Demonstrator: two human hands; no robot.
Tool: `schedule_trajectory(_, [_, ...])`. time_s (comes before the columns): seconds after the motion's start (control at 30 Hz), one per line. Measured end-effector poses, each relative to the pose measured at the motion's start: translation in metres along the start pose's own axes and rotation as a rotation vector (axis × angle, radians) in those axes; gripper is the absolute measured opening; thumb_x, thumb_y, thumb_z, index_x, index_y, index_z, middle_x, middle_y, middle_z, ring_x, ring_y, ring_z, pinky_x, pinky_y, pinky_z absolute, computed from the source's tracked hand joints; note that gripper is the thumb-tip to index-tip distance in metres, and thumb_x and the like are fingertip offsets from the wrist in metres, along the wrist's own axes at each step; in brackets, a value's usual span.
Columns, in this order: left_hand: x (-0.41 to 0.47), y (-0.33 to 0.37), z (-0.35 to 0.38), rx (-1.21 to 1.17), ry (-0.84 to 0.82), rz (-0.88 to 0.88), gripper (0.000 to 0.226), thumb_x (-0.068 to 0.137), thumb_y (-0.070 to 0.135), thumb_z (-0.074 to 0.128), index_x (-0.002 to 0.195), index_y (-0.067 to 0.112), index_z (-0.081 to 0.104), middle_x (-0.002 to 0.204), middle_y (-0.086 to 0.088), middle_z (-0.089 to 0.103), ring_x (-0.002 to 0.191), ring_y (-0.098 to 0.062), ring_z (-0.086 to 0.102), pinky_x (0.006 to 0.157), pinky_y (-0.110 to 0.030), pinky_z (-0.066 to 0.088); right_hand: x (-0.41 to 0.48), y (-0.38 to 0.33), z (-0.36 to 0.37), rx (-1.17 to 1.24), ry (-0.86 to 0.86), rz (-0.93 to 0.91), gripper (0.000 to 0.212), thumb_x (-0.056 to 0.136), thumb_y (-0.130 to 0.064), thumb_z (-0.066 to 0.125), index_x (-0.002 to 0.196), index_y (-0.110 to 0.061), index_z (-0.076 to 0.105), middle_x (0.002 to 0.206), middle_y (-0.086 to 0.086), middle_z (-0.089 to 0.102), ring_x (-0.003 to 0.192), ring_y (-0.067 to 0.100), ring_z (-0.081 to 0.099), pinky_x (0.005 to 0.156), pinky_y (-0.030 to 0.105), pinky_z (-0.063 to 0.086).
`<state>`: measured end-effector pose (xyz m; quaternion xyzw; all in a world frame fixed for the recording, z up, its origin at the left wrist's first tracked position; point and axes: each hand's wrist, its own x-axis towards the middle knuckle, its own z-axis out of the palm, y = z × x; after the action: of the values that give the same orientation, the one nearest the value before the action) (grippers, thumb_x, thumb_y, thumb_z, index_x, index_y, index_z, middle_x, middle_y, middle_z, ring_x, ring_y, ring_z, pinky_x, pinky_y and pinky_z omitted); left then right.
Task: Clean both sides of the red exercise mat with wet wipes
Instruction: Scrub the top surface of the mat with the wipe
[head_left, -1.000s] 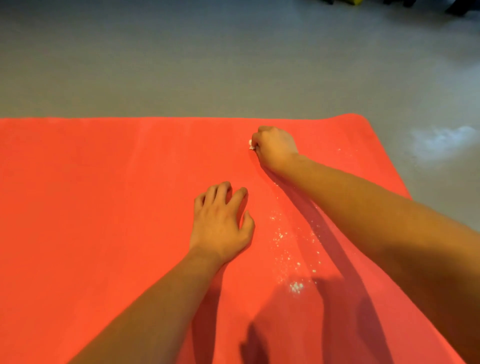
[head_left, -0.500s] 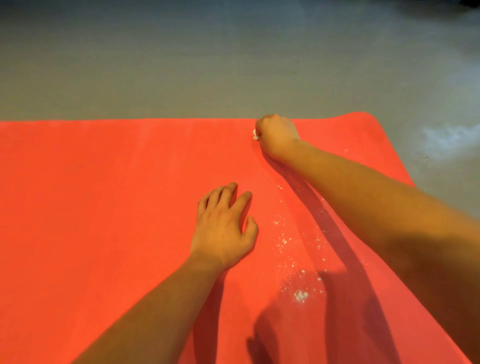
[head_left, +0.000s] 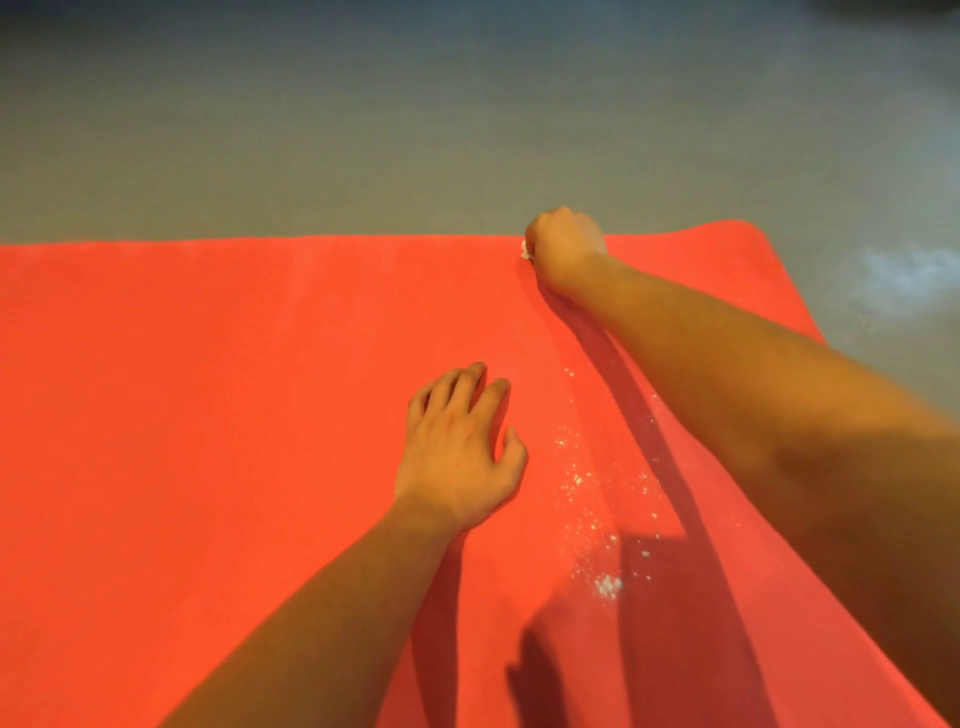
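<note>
Your right hand (head_left: 566, 247) grips the wet wipe (head_left: 525, 251) at the red mat's (head_left: 208, 415) far edge; the white crumbs (head_left: 605, 584) lie nearer, right of your flat left hand (head_left: 460, 452).

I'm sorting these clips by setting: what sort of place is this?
Probably an indoor workout space, home or gym; little else shows. A red exercise mat lies flat on a bare grey floor, and the right hand holds a wet wipe at the mat's far edge.
</note>
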<state>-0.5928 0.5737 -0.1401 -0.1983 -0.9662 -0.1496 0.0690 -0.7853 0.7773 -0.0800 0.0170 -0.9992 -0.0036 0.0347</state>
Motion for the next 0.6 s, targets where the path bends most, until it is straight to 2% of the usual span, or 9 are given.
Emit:
schedule_trajectory(0.1, [0.001, 0.000, 0.000, -0.005, 0.005, 0.002, 0.056, 0.088, 0.048, 0.054, 0.138, 0.025, 0.057, 0.153, 0.000, 0.049, 0.138, -0.024, 0.041, 0.114, -0.045, 0.033, -0.039, 0.002, 0.004, -0.009, 0.022, -0.077, 0.024, 0.082, -0.010, 0.062, 0.099, -0.017, 0.077, 0.105, 0.013, 0.072, 0.096, 0.037, 0.068, 0.074, 0.037, 0.051])
schedule_trajectory(0.2, [0.000, 0.000, 0.000, -0.012, 0.007, -0.002, 0.054, 0.087, 0.048, 0.053, 0.136, 0.024, 0.058, 0.152, -0.001, 0.049, 0.138, -0.025, 0.042, 0.112, -0.046, 0.034, -0.091, 0.000, 0.011, 0.048, 0.060, -0.126, 0.022, 0.079, -0.011, 0.062, 0.094, -0.019, 0.076, 0.095, 0.008, 0.069, 0.089, 0.035, 0.067, 0.067, 0.037, 0.050])
schedule_trajectory(0.4, [-0.001, -0.001, 0.002, -0.019, 0.018, 0.007, 0.050, 0.087, 0.047, 0.054, 0.131, 0.023, 0.059, 0.148, -0.003, 0.051, 0.136, -0.026, 0.043, 0.109, -0.047, 0.037, -0.194, -0.011, 0.009, 0.102, 0.099, -0.304, 0.009, 0.085, -0.018, 0.065, 0.088, -0.022, 0.072, 0.083, 0.001, 0.061, 0.082, 0.030, 0.064, 0.060, 0.035, 0.048])
schedule_trajectory(0.5, [0.000, -0.001, 0.003, -0.006, 0.024, 0.015, 0.050, 0.087, 0.047, 0.054, 0.130, 0.022, 0.059, 0.148, -0.003, 0.051, 0.136, -0.026, 0.043, 0.109, -0.047, 0.038, -0.190, -0.009, 0.003, 0.120, 0.038, -0.335, 0.013, 0.085, -0.019, 0.064, 0.092, -0.024, 0.074, 0.087, 0.001, 0.062, 0.085, 0.031, 0.065, 0.060, 0.034, 0.047])
schedule_trajectory(0.6, [0.001, -0.002, 0.004, -0.006, 0.024, 0.023, 0.050, 0.087, 0.045, 0.054, 0.131, 0.022, 0.059, 0.147, -0.003, 0.051, 0.135, -0.026, 0.044, 0.108, -0.046, 0.038, -0.141, -0.009, 0.003, 0.103, 0.024, -0.188, 0.020, 0.084, -0.016, 0.063, 0.097, -0.024, 0.076, 0.098, 0.005, 0.066, 0.092, 0.035, 0.066, 0.064, 0.033, 0.039])
